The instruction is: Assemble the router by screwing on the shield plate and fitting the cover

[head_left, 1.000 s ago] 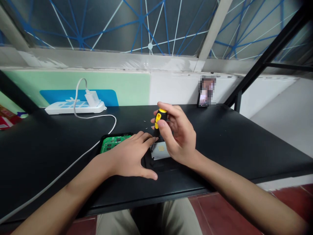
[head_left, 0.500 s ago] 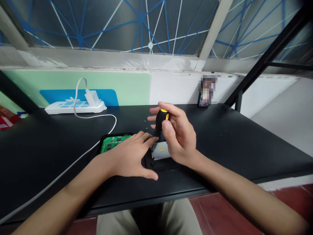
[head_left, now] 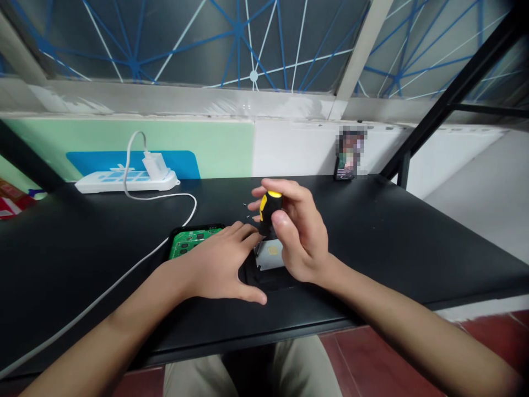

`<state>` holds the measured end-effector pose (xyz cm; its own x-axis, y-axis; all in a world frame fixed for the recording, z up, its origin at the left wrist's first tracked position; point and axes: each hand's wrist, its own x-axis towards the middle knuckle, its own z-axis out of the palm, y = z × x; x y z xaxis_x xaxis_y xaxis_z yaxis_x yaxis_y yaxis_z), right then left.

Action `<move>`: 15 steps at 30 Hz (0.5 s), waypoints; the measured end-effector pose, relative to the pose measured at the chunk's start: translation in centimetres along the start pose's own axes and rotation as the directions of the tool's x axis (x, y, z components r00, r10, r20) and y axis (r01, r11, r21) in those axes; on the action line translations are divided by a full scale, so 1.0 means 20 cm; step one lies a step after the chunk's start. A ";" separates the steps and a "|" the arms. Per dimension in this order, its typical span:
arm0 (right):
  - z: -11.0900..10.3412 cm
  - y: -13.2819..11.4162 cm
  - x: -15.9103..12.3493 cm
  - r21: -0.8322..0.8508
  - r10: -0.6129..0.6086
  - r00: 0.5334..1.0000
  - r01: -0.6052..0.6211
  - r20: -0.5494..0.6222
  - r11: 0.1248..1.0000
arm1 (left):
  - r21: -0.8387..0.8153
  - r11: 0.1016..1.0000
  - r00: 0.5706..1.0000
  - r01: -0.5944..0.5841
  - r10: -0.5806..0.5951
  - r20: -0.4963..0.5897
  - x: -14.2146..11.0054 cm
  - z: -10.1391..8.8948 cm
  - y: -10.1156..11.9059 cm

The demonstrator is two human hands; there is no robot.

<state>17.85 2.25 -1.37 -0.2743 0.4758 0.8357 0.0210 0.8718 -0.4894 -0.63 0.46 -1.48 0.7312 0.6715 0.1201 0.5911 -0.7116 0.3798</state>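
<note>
A black-and-yellow screwdriver is held almost upright in my right hand, thumb and fingers closed around its handle. Its shaft reaches down to the left edge of a silver metal plate set in a dark casing. My left hand lies flat over the casing, thumb spread toward me; its fingertips are close to the shaft, and whether they touch it I cannot tell. Partly under that hand, a green circuit board shows in a black housing. Small screws lie just beyond my hands.
A white power strip with a plugged-in charger stands at the back left. Its white cable runs across the black table to the front left. A phone leans against the wall, and a red packet sits far left.
My right hand has dipped slightly and turned the screwdriver handle, so more yellow shows on its left side. My left hand and the parts on the table stay where they were.
</note>
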 end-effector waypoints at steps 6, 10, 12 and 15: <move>0.00 0.01 0.01 -0.083 -0.024 1.000 0.024 -0.008 0.996 | 0.033 0.999 0.999 0.013 -0.014 0.032 0.00 0.00 0.00; 0.00 0.02 0.02 -0.129 -0.116 0.992 0.109 -0.049 0.986 | 0.016 1.000 1.000 0.002 -0.002 0.016 0.00 0.01 0.00; 0.00 0.01 0.02 -0.112 -0.102 0.994 0.096 -0.049 0.989 | 0.010 1.000 1.000 -0.002 0.002 0.013 0.00 0.01 0.00; 0.00 0.00 0.01 -0.046 -0.036 0.999 0.035 -0.029 0.998 | 0.009 1.000 1.000 -0.004 0.004 0.003 0.00 0.01 0.00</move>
<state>17.84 2.33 -1.21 -0.2471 0.4470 0.8598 0.0554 0.8923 -0.4480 -0.69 0.45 -1.62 0.7347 0.6679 0.1185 0.5913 -0.7162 0.3708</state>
